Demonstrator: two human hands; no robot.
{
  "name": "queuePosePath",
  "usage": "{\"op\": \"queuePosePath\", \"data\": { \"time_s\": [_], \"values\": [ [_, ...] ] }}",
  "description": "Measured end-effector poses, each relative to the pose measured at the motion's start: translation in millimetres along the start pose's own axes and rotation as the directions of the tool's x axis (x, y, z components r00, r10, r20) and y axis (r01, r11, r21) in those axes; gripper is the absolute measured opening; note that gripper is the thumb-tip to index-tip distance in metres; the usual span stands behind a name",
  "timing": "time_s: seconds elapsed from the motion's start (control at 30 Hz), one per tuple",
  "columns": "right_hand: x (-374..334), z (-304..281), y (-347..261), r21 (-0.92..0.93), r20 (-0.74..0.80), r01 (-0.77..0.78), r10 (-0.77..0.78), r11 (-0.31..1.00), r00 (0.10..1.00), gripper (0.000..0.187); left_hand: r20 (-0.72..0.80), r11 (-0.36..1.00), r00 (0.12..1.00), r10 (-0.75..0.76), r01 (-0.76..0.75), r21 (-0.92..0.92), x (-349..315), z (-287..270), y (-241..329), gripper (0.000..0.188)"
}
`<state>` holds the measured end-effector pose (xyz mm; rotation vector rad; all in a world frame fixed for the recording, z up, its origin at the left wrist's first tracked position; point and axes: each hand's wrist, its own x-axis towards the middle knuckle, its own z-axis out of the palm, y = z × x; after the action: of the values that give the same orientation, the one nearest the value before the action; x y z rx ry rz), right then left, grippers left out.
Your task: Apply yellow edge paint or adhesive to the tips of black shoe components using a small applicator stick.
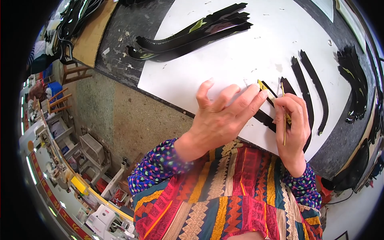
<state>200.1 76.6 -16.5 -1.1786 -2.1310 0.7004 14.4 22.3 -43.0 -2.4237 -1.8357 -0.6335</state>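
The left hand [224, 114] is spread and loosely bent, its forefinger and middle fingertips pressed down by the end of a yellow piece [262, 85] that lies along a dark strip on the white sheet [188, 82]; its thumb stands away from them. The right hand [294, 128] is nearly closed, thumb and fingers bunched, with a thin brass rod [284, 134] held among them, pointing roughly up and down the view. Its fingertips are at the other end of the yellow piece, but what else they grip cannot be told. Just beyond this hand, black strips [306, 88] lie apart on the sheet, gently curved. A bundle of black strips [192, 38] rests toward the far left, overhanging the sheet's edge onto the dark table [120, 44]; another bundle [354, 82] lies on the table at the right. Cardboard [93, 34] lies at the table's far left, and stools [60, 100] stand on the floor [134, 120].
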Motion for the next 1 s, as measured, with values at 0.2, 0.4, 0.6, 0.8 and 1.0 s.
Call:
{"op": "queuePosePath", "data": {
  "time_s": [0.2, 0.4, 0.6, 0.8, 1.0],
  "values": [
    [-0.6, -0.4, 0.9, -0.004, -0.010, 0.010, -0.010, 1.000, 1.000, 0.023, -0.029, 1.000, 0.999, -0.025, 0.025, -0.002, 0.3, 0.9, -0.7, 0.048],
    [-1.5, -0.8, 2.2, 0.008, -0.001, -0.002, 0.002, 1.000, 1.000, 0.023, -0.008, 0.999, 1.000, -0.025, 0.025, -0.028, 1.8, -2.2, -0.5, 0.049],
    [-1.1, -1.6, 2.4, 0.040, 0.002, -0.015, 0.015, 0.999, 1.000, 0.023, 0.017, 0.998, 0.999, -0.033, 0.034, -0.044, 3.4, -5.0, 0.1, 0.049],
    [-1.6, -2.0, 2.5, 0.036, 0.003, 0.008, -0.009, 0.999, 1.000, 0.022, 0.013, 0.998, 0.999, -0.035, 0.036, -0.046, 2.6, -4.1, 0.2, 0.049],
    [-5.4, -1.9, 3.9, 0.079, 0.016, -0.028, 0.027, 0.997, 1.000, 0.022, 0.005, 0.997, 0.999, -0.051, 0.051, -0.049, 1.2, -3.7, 0.4, 0.050]
  ]
}}
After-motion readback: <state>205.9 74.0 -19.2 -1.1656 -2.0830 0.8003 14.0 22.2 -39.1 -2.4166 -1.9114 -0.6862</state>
